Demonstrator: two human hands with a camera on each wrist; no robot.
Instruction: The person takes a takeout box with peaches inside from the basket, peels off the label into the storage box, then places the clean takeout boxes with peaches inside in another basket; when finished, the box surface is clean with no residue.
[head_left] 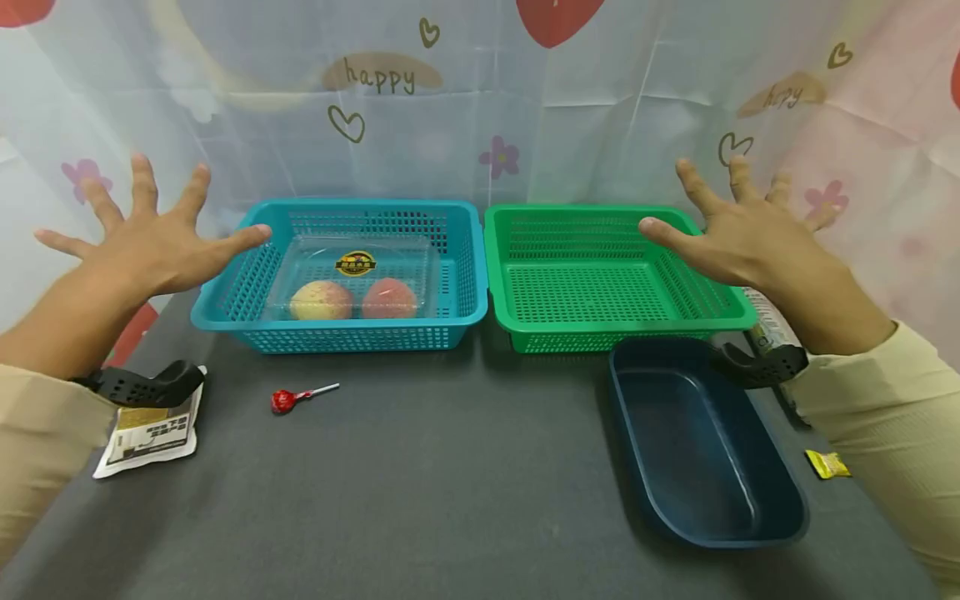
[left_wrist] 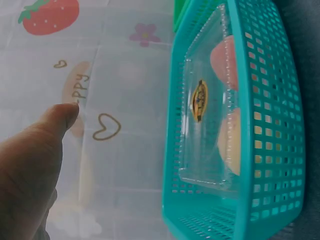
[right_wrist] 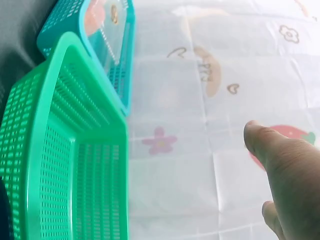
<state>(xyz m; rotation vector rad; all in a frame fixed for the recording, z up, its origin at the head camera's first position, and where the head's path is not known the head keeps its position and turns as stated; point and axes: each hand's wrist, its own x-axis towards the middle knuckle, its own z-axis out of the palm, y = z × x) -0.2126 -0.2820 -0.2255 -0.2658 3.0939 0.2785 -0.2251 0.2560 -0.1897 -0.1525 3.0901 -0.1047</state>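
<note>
My left hand (head_left: pixel 153 242) is raised with its fingers spread, near the left end of a blue basket (head_left: pixel 360 337). Inside that basket lies a clear plastic box (head_left: pixel 397 250) with a round label and two peaches (head_left: pixel 321 300) showing through it. My right hand (head_left: pixel 757 233), also raised and spread, is over the right end of a green basket (head_left: pixel 577 292) with nothing in it. Neither hand holds anything. In both wrist views, the thumb stands out in front of the curtain, apart from the baskets.
A red lollipop (head_left: pixel 283 402) lies before the blue basket. At left, a white packet (head_left: pixel 153 437) sits under the left wrist. A dark blue bin (head_left: pixel 705 467) stands front right, with a yellow wrapped sweet (head_left: pixel 827 464) beside it. A printed curtain (head_left: pixel 600 125) hangs behind.
</note>
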